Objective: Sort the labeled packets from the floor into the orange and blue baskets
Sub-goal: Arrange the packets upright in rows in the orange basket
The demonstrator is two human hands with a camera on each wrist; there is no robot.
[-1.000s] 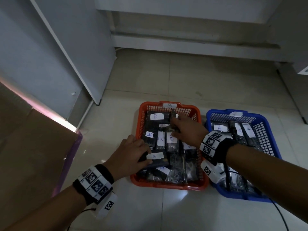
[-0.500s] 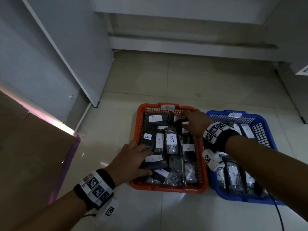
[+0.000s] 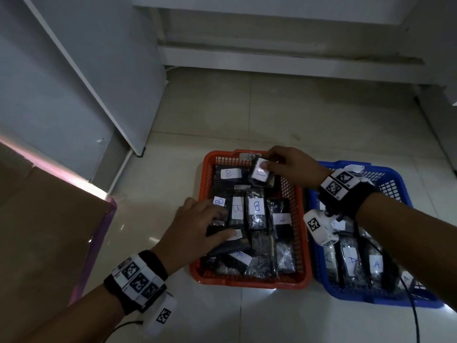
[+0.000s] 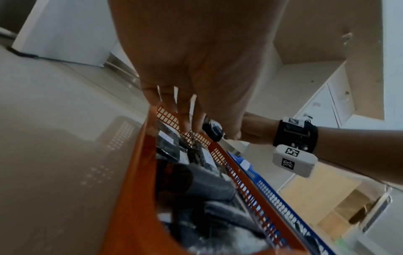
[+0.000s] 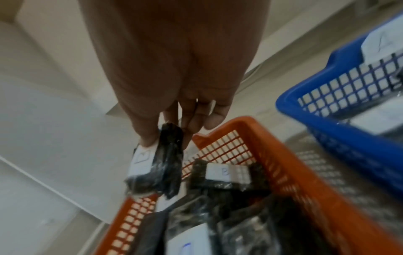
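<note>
Head view: your right hand [image 3: 289,167] pinched a black packet [image 3: 261,175] above the far end of the orange basket [image 3: 249,280], thumb on its white label. Your left hand [image 3: 195,231] lay on a packet at that basket's near left side, thumb across its label; whether the fingers curled round it I cannot tell. The blue basket [image 3: 395,297], holding A packets, stood just right of the orange one.

Left wrist view: fingers [image 4: 185,119] hung fairly straight over the orange basket's rim.

Right wrist view: the pinched packet's label looked like an A, though blurred. You would have done well to confirm the letter before releasing it over the blue basket.
</note>
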